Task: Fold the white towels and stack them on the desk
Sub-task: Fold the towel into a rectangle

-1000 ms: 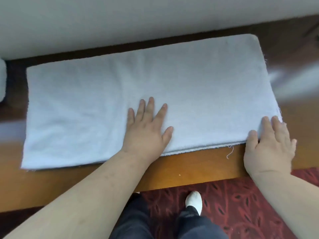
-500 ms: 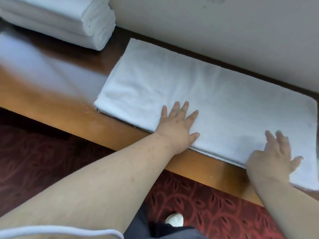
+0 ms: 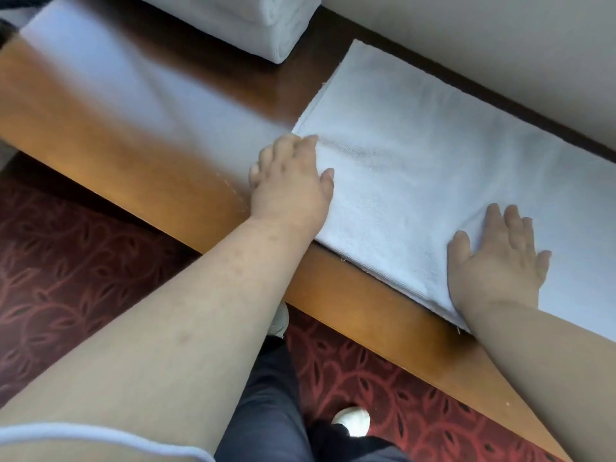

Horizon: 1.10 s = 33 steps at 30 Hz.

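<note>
A white towel [image 3: 433, 155], folded into a long strip, lies flat on the wooden desk [image 3: 140, 161] along the wall. My left hand [image 3: 290, 181] is at the towel's near left corner, fingers curled over the end edge and thumb on top, gripping it. My right hand [image 3: 496, 261] presses flat on the towel near its front edge, fingers straight and spread. A stack of folded white towels [image 3: 263, 25] sits on the desk at the back left, apart from the flat towel.
A pale wall [image 3: 500, 45] runs right behind the desk. Red patterned carpet [image 3: 66, 261] lies below the desk's front edge. My dark trousers and white shoes [image 3: 353, 423] show at the bottom.
My left hand slid from the middle of the towel to its left end and curled over the edge. My right hand moved further onto the towel. The view swung left, showing the stack.
</note>
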Each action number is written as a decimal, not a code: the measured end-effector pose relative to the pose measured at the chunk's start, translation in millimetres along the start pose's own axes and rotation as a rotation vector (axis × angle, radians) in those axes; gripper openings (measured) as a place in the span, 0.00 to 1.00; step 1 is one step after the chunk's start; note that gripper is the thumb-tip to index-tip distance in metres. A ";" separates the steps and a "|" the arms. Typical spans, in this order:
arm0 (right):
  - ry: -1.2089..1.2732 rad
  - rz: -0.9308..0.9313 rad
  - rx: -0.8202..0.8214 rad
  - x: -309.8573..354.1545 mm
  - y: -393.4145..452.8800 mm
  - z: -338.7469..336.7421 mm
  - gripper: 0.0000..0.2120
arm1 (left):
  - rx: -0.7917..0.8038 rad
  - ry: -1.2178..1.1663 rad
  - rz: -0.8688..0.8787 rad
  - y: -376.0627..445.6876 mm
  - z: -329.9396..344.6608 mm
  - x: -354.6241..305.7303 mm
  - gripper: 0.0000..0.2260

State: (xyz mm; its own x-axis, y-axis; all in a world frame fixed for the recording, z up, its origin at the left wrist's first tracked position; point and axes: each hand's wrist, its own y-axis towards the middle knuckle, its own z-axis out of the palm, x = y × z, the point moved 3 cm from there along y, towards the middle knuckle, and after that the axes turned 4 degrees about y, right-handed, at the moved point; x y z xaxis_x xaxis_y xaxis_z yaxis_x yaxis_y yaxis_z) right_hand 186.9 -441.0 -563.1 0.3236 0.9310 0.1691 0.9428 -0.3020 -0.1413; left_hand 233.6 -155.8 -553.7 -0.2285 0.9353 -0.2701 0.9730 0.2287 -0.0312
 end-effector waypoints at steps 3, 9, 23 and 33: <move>-0.007 0.008 -0.003 -0.6 -1.4 1.2 0.37 | 0.001 -0.069 -0.154 11.2 -8.1 18.4 0.25; -0.009 -0.001 -0.007 3.3 -1.5 1.2 0.36 | 0.030 -0.085 -0.103 22.1 -17.3 34.2 0.18; 0.017 -0.101 0.017 4.1 0.1 6.3 0.31 | 0.246 0.247 0.481 -24.0 30.9 -82.4 0.30; 0.046 -0.096 0.048 0.7 -2.4 6.2 0.31 | 0.051 0.363 0.174 66.7 0.3 -37.9 0.33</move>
State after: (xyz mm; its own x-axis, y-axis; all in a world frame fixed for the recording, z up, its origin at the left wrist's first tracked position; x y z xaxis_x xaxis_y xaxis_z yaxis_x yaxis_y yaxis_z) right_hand 184.4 -438.4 -568.8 0.2361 0.9446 0.2282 0.9651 -0.2005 -0.1685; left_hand 307.2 -176.0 -545.8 -0.0483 0.9955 0.0818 0.9964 0.0537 -0.0652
